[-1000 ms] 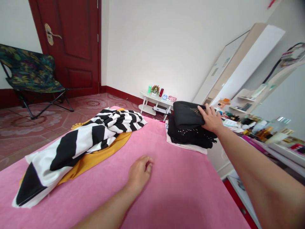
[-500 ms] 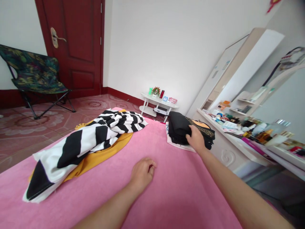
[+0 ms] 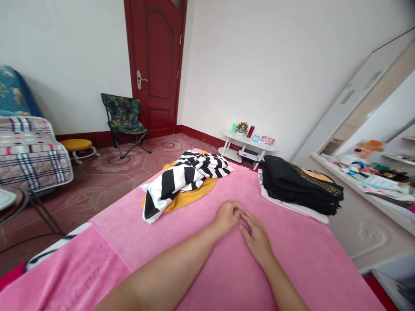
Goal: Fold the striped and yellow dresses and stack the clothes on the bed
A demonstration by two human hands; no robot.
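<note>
Over the pink bedspread (image 3: 223, 263), my left hand (image 3: 228, 217) is loosely curled, with nothing visible in its fingers. My right hand (image 3: 256, 238) holds nothing; its fingers stretch forward, thumb apart, and their tips meet or nearly meet those of the left. Beyond the hands to the left lies a crumpled black-and-white checked garment (image 3: 171, 183), with a mustard-yellow cloth (image 3: 191, 199) partly under it. To the right, a folded stack of black clothes (image 3: 292, 185) with a gold-patterned band rests on a white folded garment (image 3: 303, 210).
A low white table (image 3: 241, 139) with small items stands past the bed's far edge. Along the right runs a cluttered dresser (image 3: 356, 190). On the left are a folding chair (image 3: 125, 114), a yellow stool (image 3: 76, 144) and a plaid-covered seat (image 3: 32, 151).
My right hand has left the black clothes stack and come back beside my left hand. The view has shifted left, bringing the stool and plaid-covered seat into sight.
</note>
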